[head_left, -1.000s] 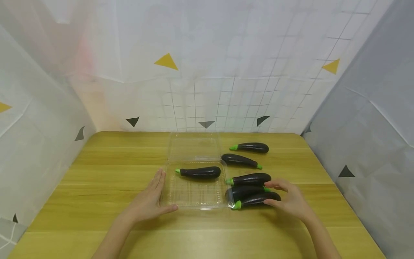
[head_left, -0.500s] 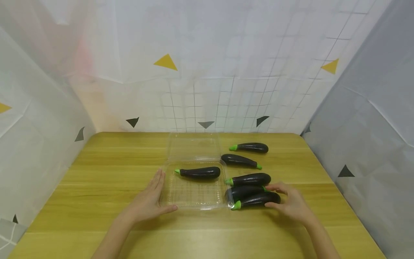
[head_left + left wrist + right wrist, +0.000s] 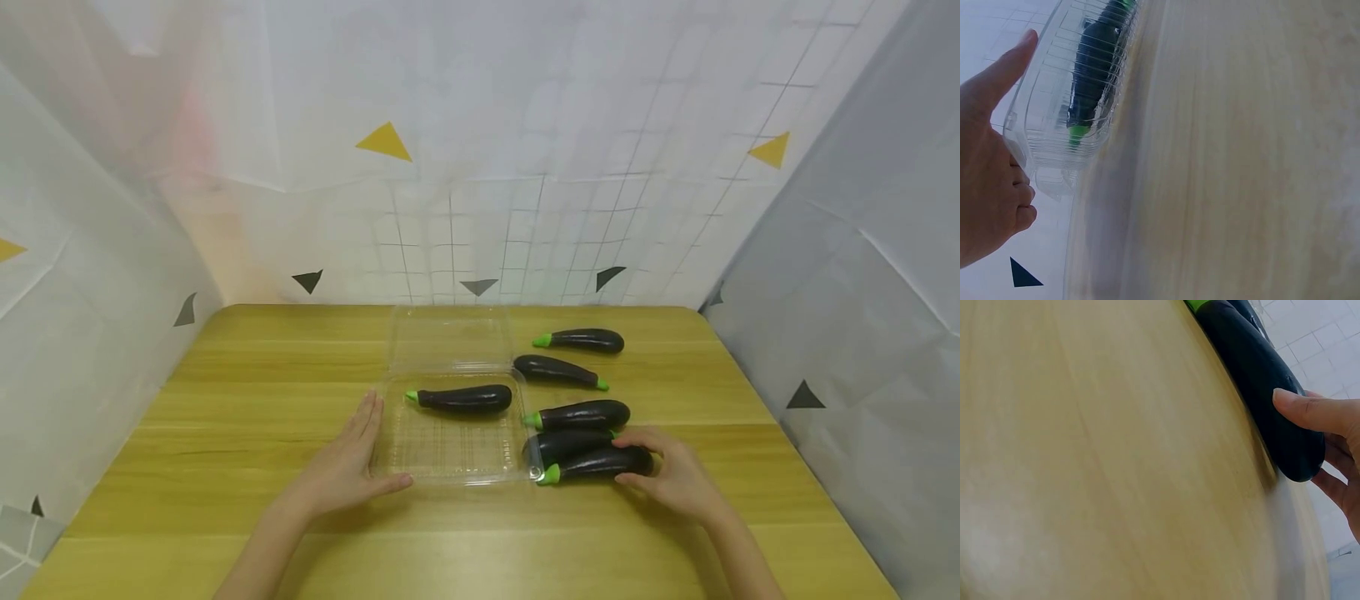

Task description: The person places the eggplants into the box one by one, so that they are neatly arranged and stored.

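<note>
A clear plastic clamshell container [image 3: 435, 454] lies with its lid folded back, and one eggplant [image 3: 467, 400] sits inside along the far side. My left hand [image 3: 341, 462] rests against its left edge, fingers straight and thumb along the front corner. To the right, my right hand [image 3: 671, 471] pinches the round end of the nearest eggplant [image 3: 596, 465] between thumb and fingers. In the right wrist view, the thumb lies on top of this dark eggplant [image 3: 1254, 375]. Its green stem end points toward the container's front right corner.
Close behind the pinched eggplant lie a second eggplant [image 3: 568, 445] and a third eggplant [image 3: 585, 414]. Farther back are a slanted eggplant [image 3: 555, 370] and the farthest eggplant [image 3: 585, 340]. The raised lid [image 3: 450, 337] lies behind the container. White sheeting [image 3: 480, 167] borders the wooden table [image 3: 262, 375].
My right hand has closed in on the nearest eggplant's round end and now pinches it. My left hand and the container have stayed in place.
</note>
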`<state>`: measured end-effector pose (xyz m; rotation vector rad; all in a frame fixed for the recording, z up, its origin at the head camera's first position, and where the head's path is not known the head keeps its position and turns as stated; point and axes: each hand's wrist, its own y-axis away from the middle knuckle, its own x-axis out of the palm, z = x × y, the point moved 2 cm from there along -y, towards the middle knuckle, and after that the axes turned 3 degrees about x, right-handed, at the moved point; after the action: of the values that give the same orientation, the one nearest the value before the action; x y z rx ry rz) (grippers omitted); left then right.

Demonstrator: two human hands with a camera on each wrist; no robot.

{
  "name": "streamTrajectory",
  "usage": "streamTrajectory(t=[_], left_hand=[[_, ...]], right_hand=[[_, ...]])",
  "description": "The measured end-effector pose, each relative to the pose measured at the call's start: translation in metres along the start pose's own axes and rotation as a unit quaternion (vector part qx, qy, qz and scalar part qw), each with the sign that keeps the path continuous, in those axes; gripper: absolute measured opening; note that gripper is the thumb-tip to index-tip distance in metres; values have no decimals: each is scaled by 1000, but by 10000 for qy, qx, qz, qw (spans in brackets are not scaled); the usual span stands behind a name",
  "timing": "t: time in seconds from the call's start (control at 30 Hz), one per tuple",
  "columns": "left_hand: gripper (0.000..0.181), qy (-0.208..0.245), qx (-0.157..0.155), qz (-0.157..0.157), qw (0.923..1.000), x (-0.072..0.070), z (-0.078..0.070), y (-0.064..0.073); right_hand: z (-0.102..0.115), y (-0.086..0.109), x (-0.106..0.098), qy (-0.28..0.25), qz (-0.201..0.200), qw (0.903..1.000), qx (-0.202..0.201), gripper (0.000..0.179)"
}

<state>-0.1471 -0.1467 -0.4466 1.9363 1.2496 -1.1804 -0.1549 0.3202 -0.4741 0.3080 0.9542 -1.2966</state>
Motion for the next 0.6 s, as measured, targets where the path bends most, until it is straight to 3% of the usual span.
streamTrajectory(t=[0.6], left_hand=[[118, 22, -41, 8, 10000, -1, -1, 0]], right_hand=[[-1, 4, -3, 177, 93, 9997, -131, 52]])
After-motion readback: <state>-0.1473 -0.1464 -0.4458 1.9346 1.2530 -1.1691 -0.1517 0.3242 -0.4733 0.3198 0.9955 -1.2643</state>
